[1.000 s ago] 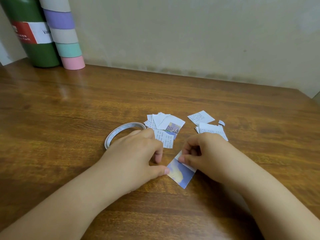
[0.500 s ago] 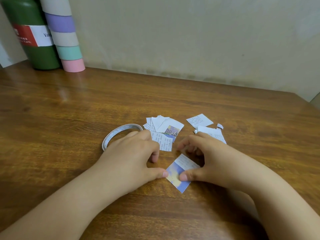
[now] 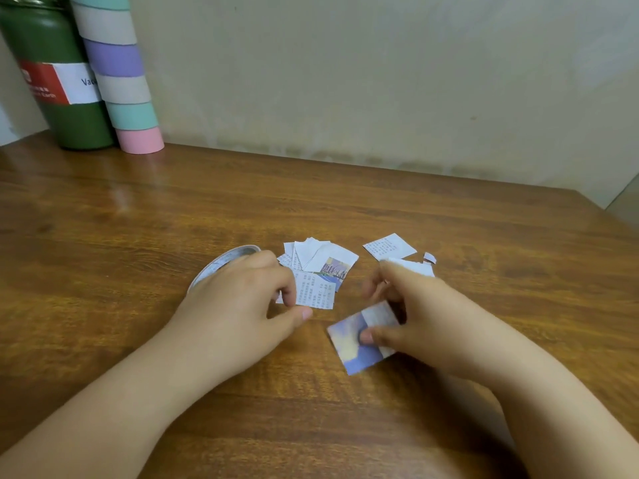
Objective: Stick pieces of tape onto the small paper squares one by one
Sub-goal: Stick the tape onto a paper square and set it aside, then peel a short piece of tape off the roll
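Your left hand (image 3: 238,305) rests curled beside the tape roll (image 3: 221,266), its grip seemingly empty, near the paper pile (image 3: 320,271). Your right hand (image 3: 415,316) pins the blue paper square (image 3: 349,344) to the bench (image 3: 138,219) with its thumb, likely pressing tape flat.

A green bottle (image 3: 55,77) is standing at about ten o'clock at the far edge of the table, and its red-and-white label is showing "Vac", cut off by the tube beside it, and "Earth" on the red part; the other lines there are too blurred. The paper squares (image 3: 315,292) are carrying small print, too fine to read.
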A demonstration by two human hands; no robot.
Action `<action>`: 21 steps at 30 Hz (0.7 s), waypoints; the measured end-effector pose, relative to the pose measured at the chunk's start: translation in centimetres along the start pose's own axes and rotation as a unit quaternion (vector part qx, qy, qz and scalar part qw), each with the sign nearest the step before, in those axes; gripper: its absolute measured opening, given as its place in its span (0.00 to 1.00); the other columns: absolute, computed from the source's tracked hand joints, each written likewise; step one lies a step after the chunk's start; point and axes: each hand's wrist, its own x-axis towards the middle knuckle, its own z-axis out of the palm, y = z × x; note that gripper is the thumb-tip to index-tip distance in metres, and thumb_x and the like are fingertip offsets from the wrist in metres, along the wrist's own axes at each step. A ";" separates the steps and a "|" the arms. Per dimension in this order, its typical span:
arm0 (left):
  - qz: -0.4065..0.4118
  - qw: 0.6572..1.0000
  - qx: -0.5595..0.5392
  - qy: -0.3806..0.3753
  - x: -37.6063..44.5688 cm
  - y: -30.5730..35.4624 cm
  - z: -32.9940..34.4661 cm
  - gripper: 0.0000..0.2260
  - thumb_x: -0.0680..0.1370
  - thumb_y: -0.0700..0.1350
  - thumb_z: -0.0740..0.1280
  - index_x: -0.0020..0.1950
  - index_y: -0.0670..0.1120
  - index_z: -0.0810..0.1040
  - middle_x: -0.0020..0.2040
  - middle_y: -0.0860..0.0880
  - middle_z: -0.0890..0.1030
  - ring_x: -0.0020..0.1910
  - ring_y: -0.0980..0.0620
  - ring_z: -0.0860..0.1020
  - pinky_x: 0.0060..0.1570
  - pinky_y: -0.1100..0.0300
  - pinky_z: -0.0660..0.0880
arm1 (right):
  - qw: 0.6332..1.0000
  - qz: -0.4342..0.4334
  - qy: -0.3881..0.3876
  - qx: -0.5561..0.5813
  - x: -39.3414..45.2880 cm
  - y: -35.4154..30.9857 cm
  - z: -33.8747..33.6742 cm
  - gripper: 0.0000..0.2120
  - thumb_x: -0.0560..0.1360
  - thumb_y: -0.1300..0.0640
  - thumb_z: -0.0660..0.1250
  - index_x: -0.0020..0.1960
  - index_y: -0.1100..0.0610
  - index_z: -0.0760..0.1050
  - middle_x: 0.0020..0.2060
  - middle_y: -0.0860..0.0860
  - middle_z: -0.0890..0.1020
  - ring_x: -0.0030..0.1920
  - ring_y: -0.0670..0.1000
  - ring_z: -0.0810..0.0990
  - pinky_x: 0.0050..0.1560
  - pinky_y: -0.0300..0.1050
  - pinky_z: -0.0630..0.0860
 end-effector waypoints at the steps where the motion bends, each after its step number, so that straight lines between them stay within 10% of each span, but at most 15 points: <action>1: -0.003 1.000 -0.002 0.014 0.1 -0.2 -0.1 0.08 0.71 0.55 0.69 0.36 0.55 0.74 0.39 0.58 0.71 0.45 0.62 0.71 0.43 0.57 0.71 | 0.999 0.004 0.039 0.022 0.2 0.5 -0.3 0.14 0.71 0.53 0.73 0.45 0.43 0.67 0.41 0.40 0.77 0.38 0.39 0.74 0.37 0.34 0.69; 6: -0.027 0.999 0.006 0.043 0.6 -1.1 -0.3 0.07 0.73 0.44 0.68 0.40 0.56 0.76 0.38 0.59 0.70 0.43 0.65 0.70 0.39 0.59 0.66 | 0.971 0.057 0.224 0.067 1.3 3.5 -1.8 0.10 0.74 0.55 0.70 0.47 0.44 0.69 0.41 0.41 0.77 0.40 0.41 0.75 0.33 0.34 0.68; 14: -0.047 0.998 -0.008 0.037 0.8 -1.5 -0.1 0.07 0.74 0.44 0.67 0.39 0.56 0.77 0.39 0.58 0.71 0.42 0.66 0.70 0.39 0.61 0.66 | 0.974 0.059 0.212 -0.055 3.1 5.4 -0.2 0.20 0.73 0.54 0.71 0.64 0.48 0.71 0.56 0.45 0.74 0.56 0.46 0.68 0.51 0.38 0.62; 21: -0.031 0.999 -0.014 0.033 1.2 -1.6 0.1 0.08 0.74 0.41 0.66 0.39 0.55 0.77 0.41 0.57 0.75 0.45 0.61 0.72 0.45 0.62 0.70 | 0.982 -0.128 0.118 -0.080 2.6 -0.6 2.9 0.20 0.75 0.48 0.67 0.66 0.48 0.72 0.61 0.41 0.74 0.65 0.41 0.64 0.53 0.29 0.56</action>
